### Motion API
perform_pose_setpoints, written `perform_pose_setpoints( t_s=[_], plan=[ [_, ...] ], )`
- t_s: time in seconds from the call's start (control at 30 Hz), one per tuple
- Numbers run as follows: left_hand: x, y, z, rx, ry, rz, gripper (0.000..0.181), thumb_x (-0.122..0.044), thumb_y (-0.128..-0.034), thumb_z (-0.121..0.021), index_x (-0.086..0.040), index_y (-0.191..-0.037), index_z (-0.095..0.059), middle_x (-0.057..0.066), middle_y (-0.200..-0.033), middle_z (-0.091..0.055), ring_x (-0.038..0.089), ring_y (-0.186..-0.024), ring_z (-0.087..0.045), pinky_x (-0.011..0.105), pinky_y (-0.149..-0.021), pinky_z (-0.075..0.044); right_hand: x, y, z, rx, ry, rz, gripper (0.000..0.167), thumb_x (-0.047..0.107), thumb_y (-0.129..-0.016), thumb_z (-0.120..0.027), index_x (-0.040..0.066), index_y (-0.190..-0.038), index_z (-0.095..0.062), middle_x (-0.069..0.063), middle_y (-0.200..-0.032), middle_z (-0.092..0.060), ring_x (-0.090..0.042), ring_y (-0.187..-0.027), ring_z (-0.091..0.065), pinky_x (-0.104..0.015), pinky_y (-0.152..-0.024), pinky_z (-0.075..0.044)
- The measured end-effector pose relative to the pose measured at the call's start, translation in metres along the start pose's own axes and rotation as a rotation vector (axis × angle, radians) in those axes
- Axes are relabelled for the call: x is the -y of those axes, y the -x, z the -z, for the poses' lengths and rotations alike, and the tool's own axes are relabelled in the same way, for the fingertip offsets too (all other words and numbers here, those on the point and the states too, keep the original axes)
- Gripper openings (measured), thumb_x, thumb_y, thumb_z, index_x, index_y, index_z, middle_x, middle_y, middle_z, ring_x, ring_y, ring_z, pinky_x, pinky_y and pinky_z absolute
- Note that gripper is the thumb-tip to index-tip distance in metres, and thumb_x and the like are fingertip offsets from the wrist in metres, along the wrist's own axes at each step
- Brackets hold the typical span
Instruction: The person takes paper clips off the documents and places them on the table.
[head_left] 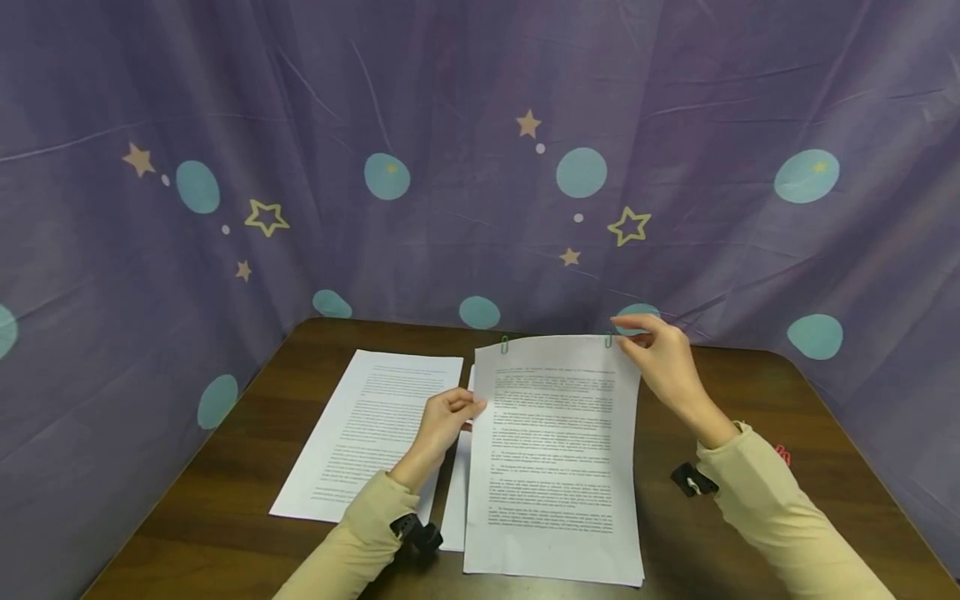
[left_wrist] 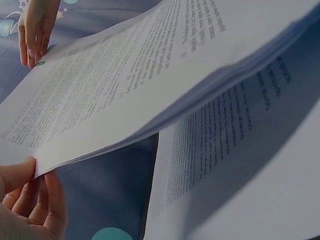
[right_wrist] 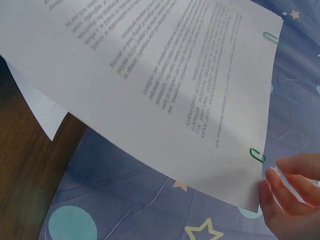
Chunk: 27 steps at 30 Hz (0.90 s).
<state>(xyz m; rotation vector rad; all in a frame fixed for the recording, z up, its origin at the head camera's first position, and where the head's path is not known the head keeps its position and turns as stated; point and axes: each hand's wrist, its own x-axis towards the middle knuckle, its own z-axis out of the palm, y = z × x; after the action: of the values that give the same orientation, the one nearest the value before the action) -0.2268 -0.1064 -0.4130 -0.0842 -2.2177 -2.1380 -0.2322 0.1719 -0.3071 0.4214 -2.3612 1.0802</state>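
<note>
A stack of printed sheets (head_left: pixel 555 467) is held up at a tilt, with two green paper clips on its top edge, a left one (head_left: pixel 505 344) and a right one (head_left: pixel 608 340). My left hand (head_left: pixel 442 425) pinches the stack's left edge, thumb on the front face and fingers behind, as the left wrist view shows. At the top right corner is my right hand (head_left: pixel 663 367), its thumb and index finger apart beside the right clip (right_wrist: pixel 257 155). Its fingertips touch or nearly touch the paper edge (right_wrist: pixel 260 192); no pinch shows.
Another printed stack (head_left: pixel 367 433) lies flat at the left of the brown wooden table (head_left: pixel 225 500). More white paper (head_left: pixel 454 508) lies partly under the raised stack. Red paper clips (head_left: pixel 782 454) lie near the right sleeve. A purple patterned curtain (head_left: pixel 450 242) hangs behind the table.
</note>
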Motion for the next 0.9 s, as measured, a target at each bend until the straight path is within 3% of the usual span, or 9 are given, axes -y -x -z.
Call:
perform_pose_setpoints(
  t_s=[0.27, 0.57, 0.77, 0.9],
  plan=[
    [0.001, 0.000, 0.001, -0.007, -0.009, -0.012, 0.015, -0.001, -0.0780, -0.063, 0.012, -0.084, -0.059, 0.008, -0.072, -0.066, 0.007, -0.057, -0.054, 0.026, -0.054, -0.047, -0.002, -0.003, 0.000, 0.086, 0.067, -0.025, 0.018, -0.002, -0.080, -0.059, -0.002, -0.098, -0.065, -0.017, -0.095, -0.064, -0.026, -0.075, -0.061, -0.026, -0.060, -0.047],
    [-0.013, 0.007, 0.001, -0.003, 0.001, -0.025, 0.014, 0.005, -0.0768, -0.062, 0.016, -0.083, -0.057, 0.014, -0.071, -0.065, 0.009, -0.053, -0.053, 0.031, -0.053, -0.048, -0.002, -0.004, 0.000, 0.112, 0.095, -0.013, 0.014, 0.001, -0.081, -0.060, -0.003, -0.093, -0.067, -0.017, -0.091, -0.065, -0.025, -0.077, -0.060, -0.033, -0.063, -0.046],
    [-0.001, 0.002, 0.001, -0.012, 0.008, -0.024, 0.015, 0.001, -0.0768, -0.064, 0.014, -0.083, -0.059, 0.010, -0.071, -0.066, 0.007, -0.053, -0.053, 0.028, -0.053, -0.048, -0.002, -0.005, 0.001, 0.115, 0.095, -0.021, 0.011, 0.002, -0.081, -0.061, -0.002, -0.089, -0.068, -0.017, -0.087, -0.066, -0.026, -0.078, -0.060, -0.032, -0.064, -0.046],
    [0.003, 0.001, 0.001, -0.015, -0.008, -0.046, 0.015, 0.000, -0.0769, -0.064, 0.013, -0.083, -0.059, 0.008, -0.070, -0.065, 0.007, -0.054, -0.053, 0.036, -0.055, -0.049, -0.001, -0.005, 0.001, 0.127, 0.077, -0.034, 0.010, 0.002, -0.082, -0.060, -0.002, -0.088, -0.067, -0.017, -0.086, -0.065, -0.025, -0.079, -0.059, -0.029, -0.065, -0.046]
  ],
)
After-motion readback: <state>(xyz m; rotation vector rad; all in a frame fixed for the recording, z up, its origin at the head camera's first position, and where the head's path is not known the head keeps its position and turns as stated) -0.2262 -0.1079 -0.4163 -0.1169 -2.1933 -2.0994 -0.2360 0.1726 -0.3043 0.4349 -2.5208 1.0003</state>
